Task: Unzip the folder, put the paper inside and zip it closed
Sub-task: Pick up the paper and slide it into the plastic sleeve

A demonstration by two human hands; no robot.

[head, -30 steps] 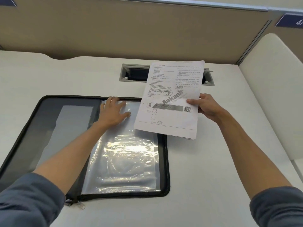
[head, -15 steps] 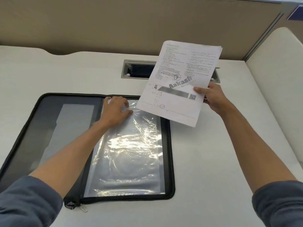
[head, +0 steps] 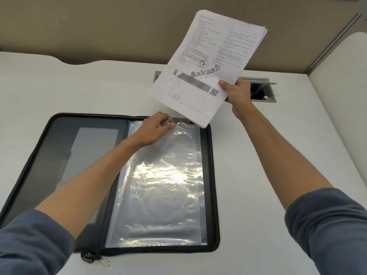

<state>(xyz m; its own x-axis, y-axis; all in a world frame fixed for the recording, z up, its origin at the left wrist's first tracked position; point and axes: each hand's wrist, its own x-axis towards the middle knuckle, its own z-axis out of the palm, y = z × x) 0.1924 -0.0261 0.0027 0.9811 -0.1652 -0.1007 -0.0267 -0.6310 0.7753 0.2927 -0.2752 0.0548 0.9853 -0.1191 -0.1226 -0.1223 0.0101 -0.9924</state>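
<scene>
A black zip folder [head: 215, 195] lies open and flat on the white desk, with clear plastic sleeves [head: 162, 185] on its right half. My left hand [head: 156, 128] pinches the top edge of the front sleeve and lifts it a little. My right hand [head: 236, 94] grips a thin stack of printed paper [head: 208, 62] by its lower right corner. The paper hangs tilted in the air above the folder's top right corner, its lower edge just over the sleeve's opening. The zip pull [head: 105, 262] rests at the folder's bottom edge near the spine.
A grey cable slot [head: 266, 90] is cut into the desk [head: 278, 175] behind the paper. A tan partition wall [head: 99, 26] closes the back, and a white side panel [head: 341, 62] stands at the right.
My right hand has raised the paper and tipped it more upright. My left hand went from lying flat on the sleeve to pinching its top edge.
</scene>
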